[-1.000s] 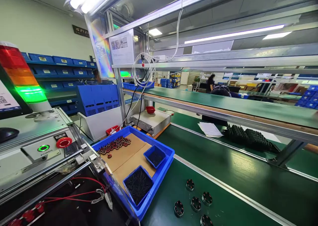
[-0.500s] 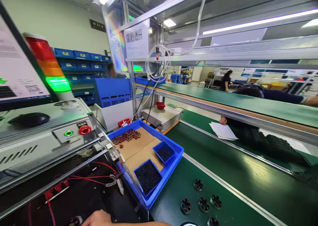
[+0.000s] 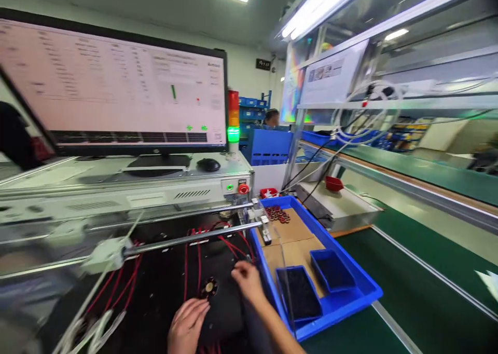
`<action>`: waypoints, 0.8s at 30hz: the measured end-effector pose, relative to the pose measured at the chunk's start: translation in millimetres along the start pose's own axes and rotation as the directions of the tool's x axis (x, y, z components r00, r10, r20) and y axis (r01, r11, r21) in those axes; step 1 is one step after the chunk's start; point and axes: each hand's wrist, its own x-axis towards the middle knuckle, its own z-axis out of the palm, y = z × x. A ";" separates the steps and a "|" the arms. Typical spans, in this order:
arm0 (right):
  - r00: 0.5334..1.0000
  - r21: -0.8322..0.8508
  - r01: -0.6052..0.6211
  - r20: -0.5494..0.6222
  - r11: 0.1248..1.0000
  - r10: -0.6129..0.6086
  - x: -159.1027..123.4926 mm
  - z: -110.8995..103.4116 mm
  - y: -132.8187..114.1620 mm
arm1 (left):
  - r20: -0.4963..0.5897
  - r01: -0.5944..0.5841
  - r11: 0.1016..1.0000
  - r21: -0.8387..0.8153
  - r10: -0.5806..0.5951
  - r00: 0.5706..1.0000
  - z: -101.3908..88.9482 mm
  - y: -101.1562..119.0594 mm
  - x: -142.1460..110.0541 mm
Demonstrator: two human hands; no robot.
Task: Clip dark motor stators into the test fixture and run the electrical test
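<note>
On the black work surface (image 3: pixel 155 291) a small round motor part (image 3: pixel 210 287) with a pale, brassy middle and dark rim lies flat. My left hand (image 3: pixel 189 324) is closed at its near edge, thumb and fingertips together against the rim. To the right, my right hand (image 3: pixel 248 281) is raised a little above the surface, its fingers pinched together. Whatever is between them is too small to make out. Red wires (image 3: pixel 199 266) run behind the part, and more red wires (image 3: pixel 233 247) with clips reach close to my right hand.
A blue tray (image 3: pixel 338 312) at the right holds two small blue bins and a pile of small copper-red rings (image 3: pixel 277 214). Metal rails (image 3: pixel 194 238) cross above the black surface. A monitor (image 3: pixel 116 84), signal tower (image 3: pixel 233 115) and red stop button (image 3: pixel 243 188) stand behind.
The view has swung left, bringing the monitor and both hands in. Earlier only one hand showed at the bottom edge; the loose round parts on the green bench have left the view.
</note>
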 end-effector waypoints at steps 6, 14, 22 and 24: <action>0.992 -0.352 0.020 -0.106 0.936 -0.061 42.8 -0.4 2.6 | 0.115 0.074 0.997 -0.017 -0.071 0.991 -15.6 25.7 9.8; 0.989 -0.693 -0.124 -0.033 0.710 0.141 70.0 10.2 4.1 | 0.193 0.042 0.998 -0.051 -0.031 0.981 -9.2 45.4 16.4; 0.990 -0.681 -0.078 0.035 0.728 0.139 28.9 -2.6 6.4 | 0.161 0.023 0.991 -0.131 -0.002 0.987 -16.3 32.0 13.1; 0.980 -0.694 -0.069 0.088 0.716 0.179 23.0 -10.2 -10.3 | 0.177 0.018 0.991 -0.130 0.006 0.984 -15.6 32.5 15.1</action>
